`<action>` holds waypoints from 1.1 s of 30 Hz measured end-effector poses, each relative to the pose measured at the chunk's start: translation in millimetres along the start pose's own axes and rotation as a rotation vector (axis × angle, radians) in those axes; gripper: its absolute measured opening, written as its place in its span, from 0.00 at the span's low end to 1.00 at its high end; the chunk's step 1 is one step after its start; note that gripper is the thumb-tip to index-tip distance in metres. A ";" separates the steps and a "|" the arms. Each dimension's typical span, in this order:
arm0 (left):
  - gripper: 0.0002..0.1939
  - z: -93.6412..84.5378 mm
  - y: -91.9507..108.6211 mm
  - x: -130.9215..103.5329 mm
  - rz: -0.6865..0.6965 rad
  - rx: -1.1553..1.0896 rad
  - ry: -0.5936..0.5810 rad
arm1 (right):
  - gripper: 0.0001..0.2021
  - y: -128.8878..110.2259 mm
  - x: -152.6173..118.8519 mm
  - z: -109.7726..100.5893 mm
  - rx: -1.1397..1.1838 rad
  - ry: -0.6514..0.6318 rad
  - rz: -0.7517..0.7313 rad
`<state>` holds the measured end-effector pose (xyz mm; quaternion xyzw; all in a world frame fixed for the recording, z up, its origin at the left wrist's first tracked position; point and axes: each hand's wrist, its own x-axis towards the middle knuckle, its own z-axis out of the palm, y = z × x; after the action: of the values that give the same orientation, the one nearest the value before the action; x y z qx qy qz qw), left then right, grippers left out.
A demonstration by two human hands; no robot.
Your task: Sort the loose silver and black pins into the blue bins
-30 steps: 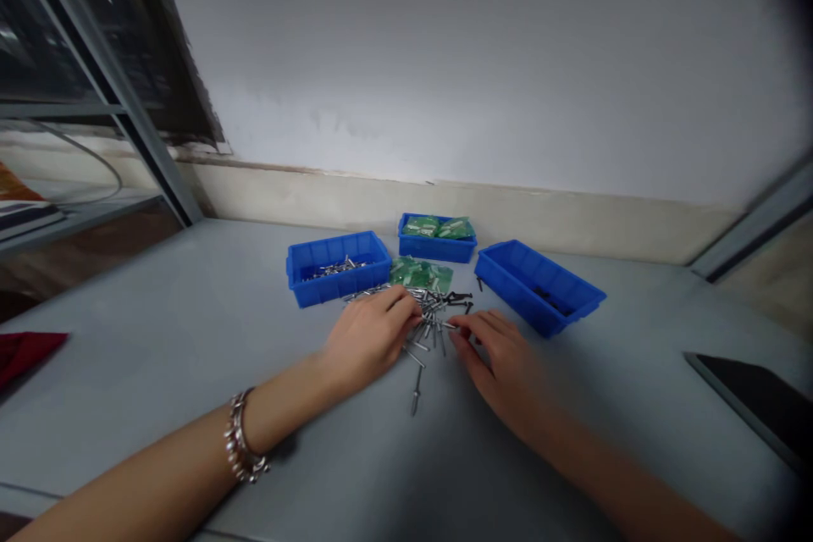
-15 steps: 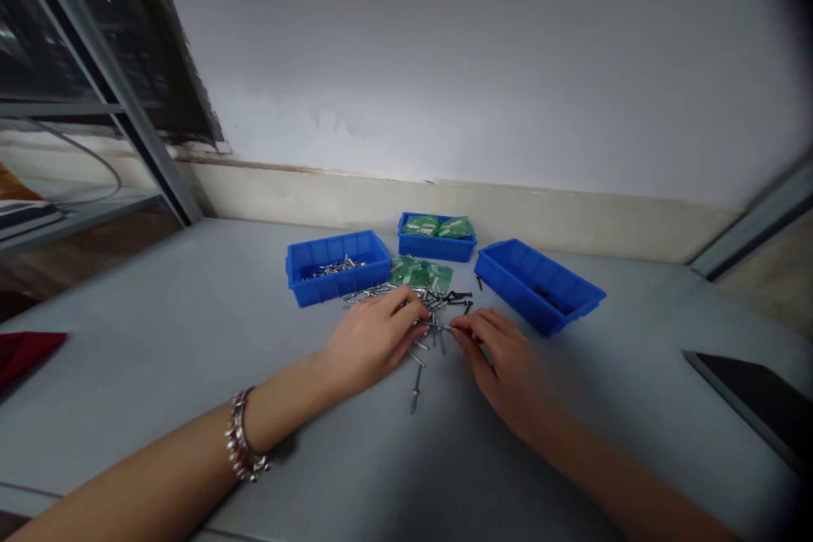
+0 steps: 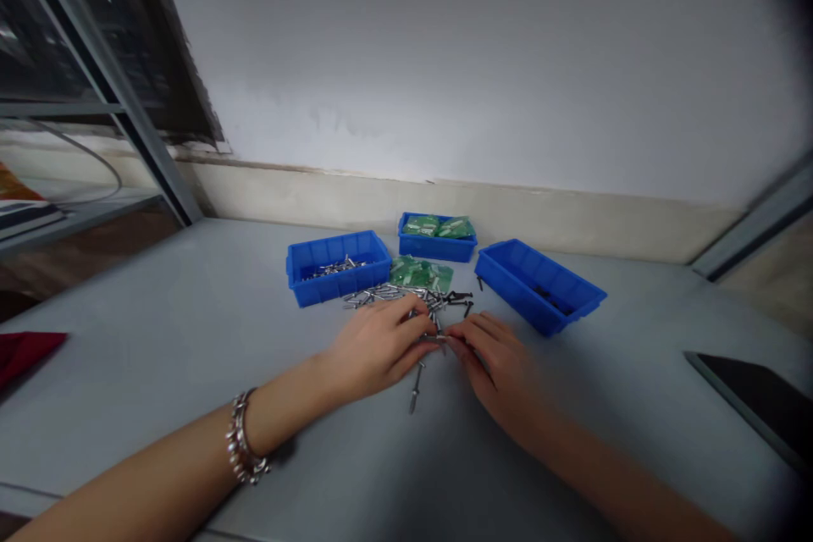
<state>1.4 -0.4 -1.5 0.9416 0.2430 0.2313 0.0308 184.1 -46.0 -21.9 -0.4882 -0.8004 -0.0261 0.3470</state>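
Fingers of our left hand point(image 3: 378, 347) pinch narrowly on one end of a slim silver pin point(image 3: 436, 339), just below the centre of the frame; thumb and forefinger of our right hand point(image 3: 505, 360) close on its other end. Fingertips nearly meet. Left forearm slants up from the lower left corner, back of the hand upward, bracelet point(image 3: 240, 447) at the wrist. Right forearm rises from the lower right, knuckles bent, hand angled inward. Beyond our knuckles, mid-frame, we see a pile of metal pins point(image 3: 384, 294), with dark screws point(image 3: 458, 296) at its right edge. Nearer us, one loose pin point(image 3: 415, 394) lies on the tabletop point(image 3: 356, 474). Behind the pile: green packet point(image 3: 421, 273), three blue bins point(image 3: 437, 251) around it.
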 end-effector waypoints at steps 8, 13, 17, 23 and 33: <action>0.12 0.0 0.5 -0.5 0.031 0.009 0.010 | 0.10 -2.3 0.2 -0.3 0.051 -0.042 -0.029; 0.11 0.5 -0.3 -0.8 0.027 0.000 0.010 | 0.09 -3.1 0.2 -0.9 0.047 -0.051 -0.030; 0.11 0.3 -0.9 -0.9 0.026 -0.020 0.011 | 0.06 -4.4 -0.1 -1.5 0.046 -0.031 -0.002; 0.10 0.8 -0.1 -1.1 0.031 -0.023 0.027 | 0.06 -5.5 -0.2 -2.1 0.056 -0.005 -0.003; 0.11 0.7 0.0 -0.6 0.040 -0.018 0.032 | 0.06 -4.8 -1.2 -1.2 0.074 0.005 -0.016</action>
<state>1.3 -0.6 -2.4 0.9421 0.2225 0.2490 0.0307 181.3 -49.8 -20.2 -0.4687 -0.8037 -0.0006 0.3665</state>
